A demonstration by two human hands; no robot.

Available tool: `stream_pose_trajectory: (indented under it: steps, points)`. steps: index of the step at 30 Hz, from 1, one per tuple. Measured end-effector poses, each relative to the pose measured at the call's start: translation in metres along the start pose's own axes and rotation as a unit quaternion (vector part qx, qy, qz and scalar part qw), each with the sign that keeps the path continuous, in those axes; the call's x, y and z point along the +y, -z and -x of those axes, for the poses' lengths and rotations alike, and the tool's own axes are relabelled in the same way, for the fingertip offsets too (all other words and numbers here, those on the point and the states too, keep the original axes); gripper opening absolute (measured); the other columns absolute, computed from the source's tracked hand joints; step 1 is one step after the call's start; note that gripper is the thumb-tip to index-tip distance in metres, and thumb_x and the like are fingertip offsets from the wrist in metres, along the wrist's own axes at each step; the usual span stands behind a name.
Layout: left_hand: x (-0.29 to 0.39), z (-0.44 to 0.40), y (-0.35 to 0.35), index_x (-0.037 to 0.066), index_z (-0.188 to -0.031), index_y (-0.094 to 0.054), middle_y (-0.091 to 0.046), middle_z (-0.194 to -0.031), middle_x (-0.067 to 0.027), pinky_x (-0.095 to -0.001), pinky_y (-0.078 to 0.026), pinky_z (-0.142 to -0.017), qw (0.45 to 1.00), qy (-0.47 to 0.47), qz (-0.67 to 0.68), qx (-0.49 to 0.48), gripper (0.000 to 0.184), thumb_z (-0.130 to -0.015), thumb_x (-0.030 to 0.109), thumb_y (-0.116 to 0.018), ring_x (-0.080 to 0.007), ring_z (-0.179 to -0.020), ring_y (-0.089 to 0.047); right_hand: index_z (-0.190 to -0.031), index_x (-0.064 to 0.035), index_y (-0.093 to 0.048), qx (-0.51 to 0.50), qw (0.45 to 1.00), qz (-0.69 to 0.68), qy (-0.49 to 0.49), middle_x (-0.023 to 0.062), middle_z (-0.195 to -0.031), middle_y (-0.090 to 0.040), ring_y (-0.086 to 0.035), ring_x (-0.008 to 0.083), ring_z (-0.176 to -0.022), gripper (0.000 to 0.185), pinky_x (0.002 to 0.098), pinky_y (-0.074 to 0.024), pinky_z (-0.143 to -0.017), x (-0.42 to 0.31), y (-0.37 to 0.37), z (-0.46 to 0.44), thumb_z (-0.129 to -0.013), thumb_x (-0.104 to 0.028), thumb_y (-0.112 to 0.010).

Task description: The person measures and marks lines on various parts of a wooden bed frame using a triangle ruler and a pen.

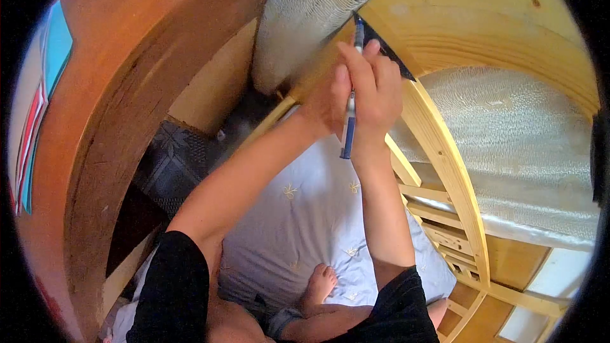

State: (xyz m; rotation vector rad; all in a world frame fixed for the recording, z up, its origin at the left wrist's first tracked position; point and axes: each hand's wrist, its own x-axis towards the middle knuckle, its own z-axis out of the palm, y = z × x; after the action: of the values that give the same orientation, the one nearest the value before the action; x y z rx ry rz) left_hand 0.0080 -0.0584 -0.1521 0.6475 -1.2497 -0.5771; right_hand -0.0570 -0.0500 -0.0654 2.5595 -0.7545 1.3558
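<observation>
My right hand (379, 92) grips a pen (347, 134) with a clear barrel and blue parts. Its tip end points up towards a black triangular piece (393, 56) at the corner of the wooden bed frame (445, 146). Close against the right hand, on its left side, is my left hand (332, 98). The left fingers are largely hidden behind the right hand, so what they hold or press is unclear.
Below my arms lies a pale lilac mattress (273, 222) with small yellow motifs, where my bare foot (319, 282) rests. A reddish-brown wooden board (127, 70) curves along the left, with folders (56, 44) on it. A whitish mesh curtain (508, 133) hangs behind the frame.
</observation>
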Motion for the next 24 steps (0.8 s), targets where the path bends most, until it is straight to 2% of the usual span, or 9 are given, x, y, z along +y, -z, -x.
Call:
stream_pose_trajectory:
  steps: [2,7,24]
  points:
    - [-0.0013,-0.0021,0.0011,-0.002,-0.147,-0.026,-0.04,-0.146,-0.0158,-0.043,-0.021,-0.117,0.999,-0.01,-0.035,-0.006,0.051,-0.104,0.026,-0.026,-0.0295,-0.137,-0.035,-0.106,-0.0117,-0.069,0.007,1.0,0.004,0.004,0.0074,-0.088,-0.057,-0.056,0.0262,-0.082,0.034,0.0366,-0.0453,-0.071,-0.0016,-0.0013,-0.001,-0.073,-0.011,-0.069]
    - [-0.0022,-0.0028,0.0001,-0.003,-0.146,-0.026,-0.04,-0.146,-0.016,-0.0427,-0.02,-0.117,0.998,-0.02,-0.06,-0.011,0.051,-0.104,0.026,-0.025,-0.0299,-0.137,-0.035,-0.105,-0.0113,-0.069,0.023,1.0,-0.006,0.001,0.008,-0.088,-0.057,-0.056,0.0266,-0.082,0.032,0.0376,-0.0451,-0.072,-0.0016,-0.0069,-0.0013,-0.073,-0.012,-0.07]
    - [-0.0035,-0.0038,-0.0004,-0.005,-0.145,-0.027,-0.04,-0.146,-0.0168,-0.0419,-0.019,-0.118,0.997,-0.028,-0.074,-0.017,0.053,-0.104,0.027,-0.025,-0.0311,-0.137,-0.035,-0.103,-0.0104,-0.067,0.031,0.999,-0.001,-0.005,0.0107,-0.09,-0.058,-0.055,0.0297,-0.082,0.029,0.0384,-0.0441,-0.071,-0.0007,-0.01,-0.0027,-0.074,-0.013,-0.07]
